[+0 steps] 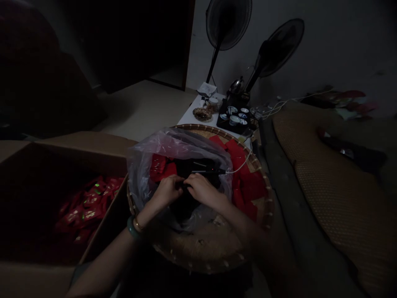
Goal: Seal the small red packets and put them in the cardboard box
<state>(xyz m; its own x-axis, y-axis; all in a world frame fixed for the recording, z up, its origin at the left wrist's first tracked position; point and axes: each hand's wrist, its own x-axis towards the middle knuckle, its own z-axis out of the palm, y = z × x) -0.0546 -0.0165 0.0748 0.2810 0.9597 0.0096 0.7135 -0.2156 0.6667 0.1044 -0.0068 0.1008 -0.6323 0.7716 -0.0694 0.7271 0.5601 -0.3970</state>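
Observation:
My left hand (169,190) and my right hand (203,189) meet over a clear plastic bag (140,159) lying wide open. Fingers on both are curled in, with the fingertips close together; anything between them is too dark to make out. Dark loose-looking contents (182,209) fill the bag below the hands. Small red packets (159,165) lie inside the bag at its left. Just beyond my right hand is a slim black device (211,171) with a white cable. Everything rests in a round woven tray (198,263), with flat red packets (252,186) along its right side.
To the left stands an open cardboard box (83,142) holding many shiny red packets (89,205). Behind the tray, a low table (189,118) carries a black tray of small cups (235,120). Two fans (228,20) stand farther back. A woven-mat seat (325,182) is at right.

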